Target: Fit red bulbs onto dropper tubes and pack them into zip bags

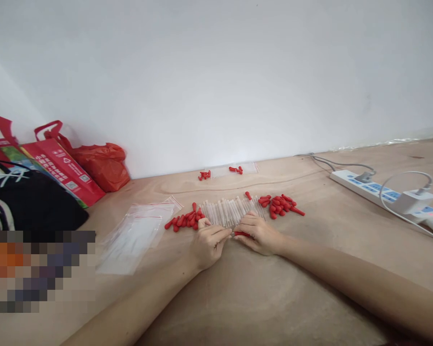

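My right hand [260, 234] has its fingers curled around a red bulb [242, 234], gripping it nearer me than the row of clear tubes [225, 211] on the wooden table [238, 298]. At the bulb's left end my left hand [211, 240] pinches a small clear piece [233, 234] (my own fingers hide most of it, so I cannot tell its full shape). One heap of red bulbs [182, 221] lies at the row's left end, just beside my left hand; another heap [279, 205] lies past its right end. Flat clear bags [137, 235] overlap further left, and a white power strip [368, 187] sits well off to my right.
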{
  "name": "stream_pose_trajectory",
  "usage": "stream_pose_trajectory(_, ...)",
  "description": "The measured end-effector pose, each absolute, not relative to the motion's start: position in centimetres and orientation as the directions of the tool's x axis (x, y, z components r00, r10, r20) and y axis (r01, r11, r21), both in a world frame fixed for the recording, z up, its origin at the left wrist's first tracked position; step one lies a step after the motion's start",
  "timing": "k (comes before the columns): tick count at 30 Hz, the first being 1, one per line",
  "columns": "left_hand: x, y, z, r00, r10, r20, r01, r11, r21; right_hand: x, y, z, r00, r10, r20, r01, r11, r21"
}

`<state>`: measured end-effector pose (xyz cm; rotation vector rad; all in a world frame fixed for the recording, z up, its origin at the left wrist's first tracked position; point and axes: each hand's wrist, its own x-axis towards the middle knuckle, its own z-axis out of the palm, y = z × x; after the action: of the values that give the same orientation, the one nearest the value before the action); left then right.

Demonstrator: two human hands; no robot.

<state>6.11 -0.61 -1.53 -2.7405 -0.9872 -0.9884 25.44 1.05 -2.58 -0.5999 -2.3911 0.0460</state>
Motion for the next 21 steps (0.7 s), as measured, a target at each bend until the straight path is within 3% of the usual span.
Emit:
stream_pose_trajectory(4, 6.2, -0.6, -1.4, 0.573, 0.574, 0.585, 0.608, -0.776, 0.166, 25.4, 1.1, -2.5, -0.639, 0.462, 0.615, 0.408, 0.881, -0.239)
stream_pose_trajectory(10, 6.3, -0.5, -1.1, 0.476, 0.624, 0.62, 0.622, -0.737, 0.265, 25.3, 0.8, -1.9, -0.373, 0.717, 0.588, 0.22, 0.685, -0.695)
stream_pose_trajectory(14, 5.9, -0.5, -0.8, 0.413, 0.67, 0.617, 0.68, -0.677, 0.281, 26.4, 2.2, -0.7, -0.256, 0.84, 0.478, 0.112, 0.517, -0.849)
stream_pose_trajectory(18, 5.4, 0.0, -0.6, 0.274, 0.745, 0.608, 0.776, -0.544, 0.318, 29.2, 5.5, 0.8, -0.046, 0.922, 0.385, 0.212, 0.386, -0.898)
stream_pose_trajectory(21, 5.2, 0.4, -0.7, 0.231, 0.763, 0.604, 0.83, -0.479, 0.287, 30.6, 7.9, 1.4, 0.071, 0.948, 0.311, 0.442, 0.249, -0.861)
